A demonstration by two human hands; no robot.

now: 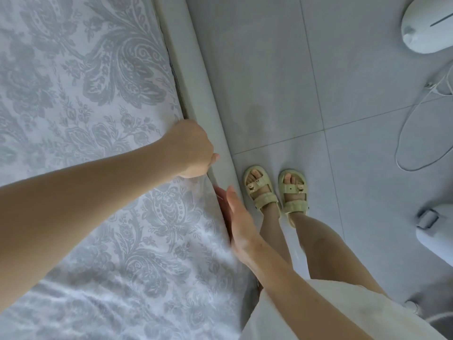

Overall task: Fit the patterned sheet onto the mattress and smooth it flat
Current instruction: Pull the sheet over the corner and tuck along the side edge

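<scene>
The patterned sheet (81, 99), white with grey paisley and flowers, covers the mattress over the whole left half of the view. Its right edge runs down into the gap beside the pale grey bed frame rail (196, 77). My left hand (193, 150) is at that edge, fingers curled down over the sheet edge into the gap, thumb against the rail. My right hand (235, 217) is a little nearer to me, fingers straight and pushed down between the mattress side and the rail; its fingertips are hidden. The sheet lies rumpled at the bottom left.
My feet in pale green sandals (277, 192) stand on the grey tiled floor (282, 69) close to the rail. A white round appliance (426, 25) with a white cable (404, 133) sits at the top right. Another white object (436, 231) is at the right edge.
</scene>
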